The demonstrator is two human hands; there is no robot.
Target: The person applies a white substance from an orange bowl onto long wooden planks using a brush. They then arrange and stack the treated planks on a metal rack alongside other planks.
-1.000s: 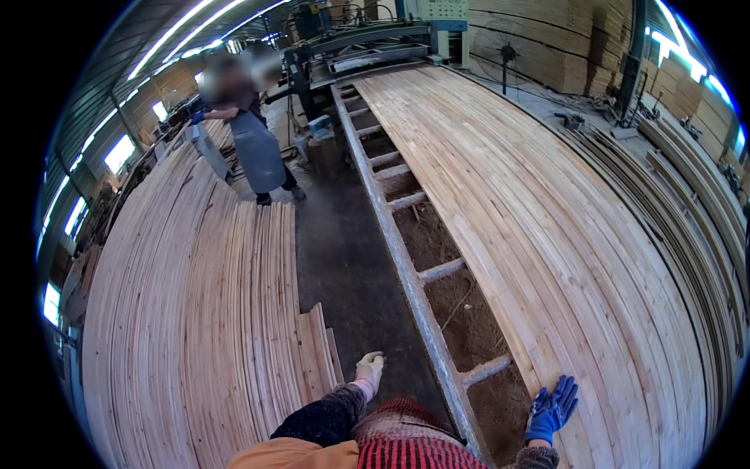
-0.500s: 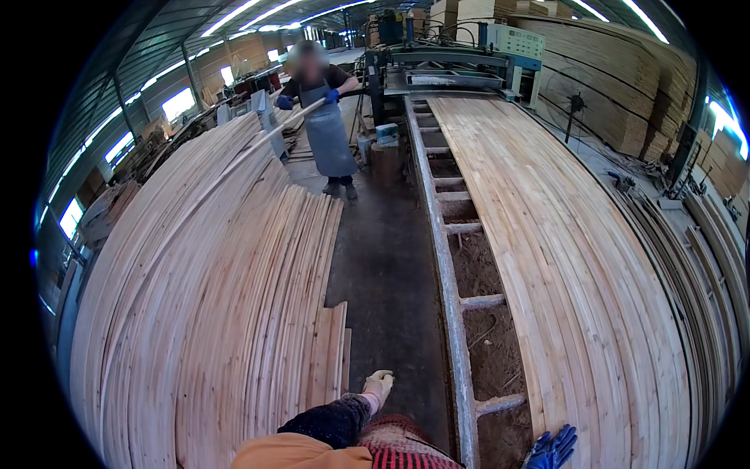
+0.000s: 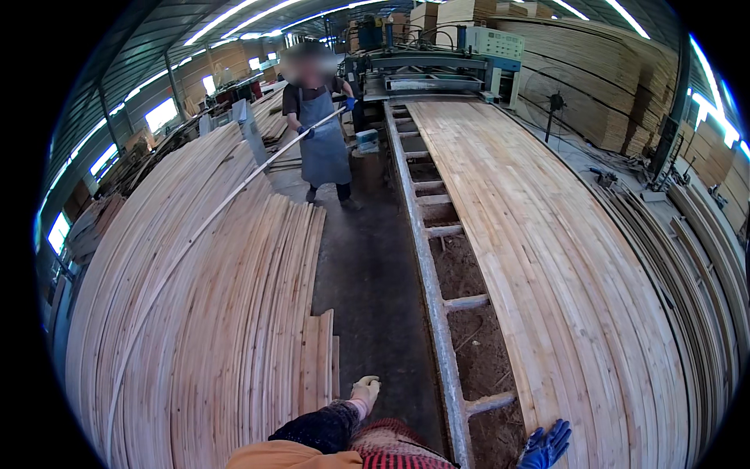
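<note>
My right hand (image 3: 547, 445), in a blue glove, lies open with fingers spread on the near end of a long panel of pale wood strips (image 3: 547, 258). My left hand (image 3: 365, 391), in a cream glove, hangs over the dark aisle with fingers loosely bent and slightly apart, nothing visible in it. Closest to that hand are the stacked long wood strips (image 3: 234, 313) on the left. Beyond them a person in a grey apron (image 3: 324, 141) and blue gloves grips one long thin strip (image 3: 242, 185) with both hands, its near end slanting across the stack.
A metal frame rail with crossbars (image 3: 426, 289) runs along the panel's left side. At its far end stands a press machine (image 3: 433, 66) with a control box (image 3: 500, 47). Stacked boards (image 3: 578, 70) and a standing fan (image 3: 555, 105) are at the right. A dark floor aisle (image 3: 371, 297) lies between stack and rail.
The person has stepped nearer and swung the strip's near end leftward over the stack, its far end now raised to the right. My hands keep their poses; the view has shifted slightly.
</note>
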